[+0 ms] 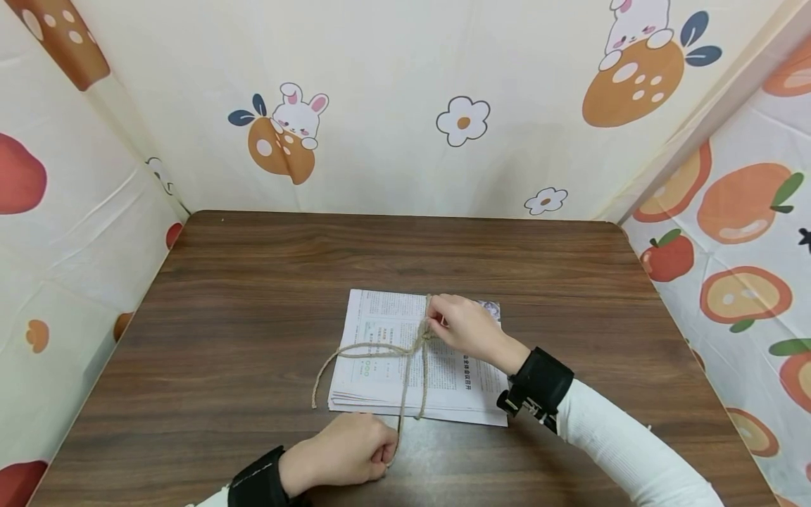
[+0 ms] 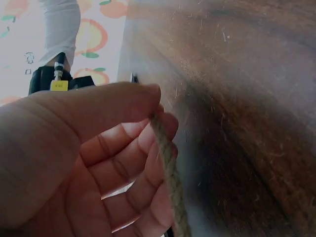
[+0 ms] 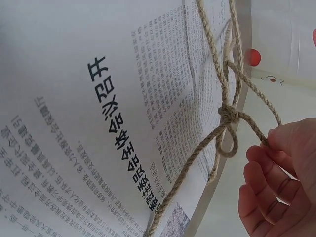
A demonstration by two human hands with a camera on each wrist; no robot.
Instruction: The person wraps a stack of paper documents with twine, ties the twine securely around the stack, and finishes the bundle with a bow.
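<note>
A stack of newspapers [image 1: 364,386] lies on the table with beige twine [image 1: 424,384] around it. Near the far edge of the stack is the knot [image 3: 228,114], with a small loop [image 3: 234,149] beside it. My right hand [image 1: 472,327] is over the stack's upper right part and pinches a strand by the knot between thumb and forefinger. In front of the stack, my left hand [image 1: 345,451] pinches another length of twine, its end between thumb and forefinger in the left wrist view. That strand runs from the knot towards me.
The brown wooden table [image 1: 241,317] extends around the stack. A looped length of twine [image 1: 326,366] hangs over the stack's left side onto the tabletop. Printed cloth walls [image 1: 380,141] stand behind and at both sides. Each wrist wears a black band [image 1: 548,380].
</note>
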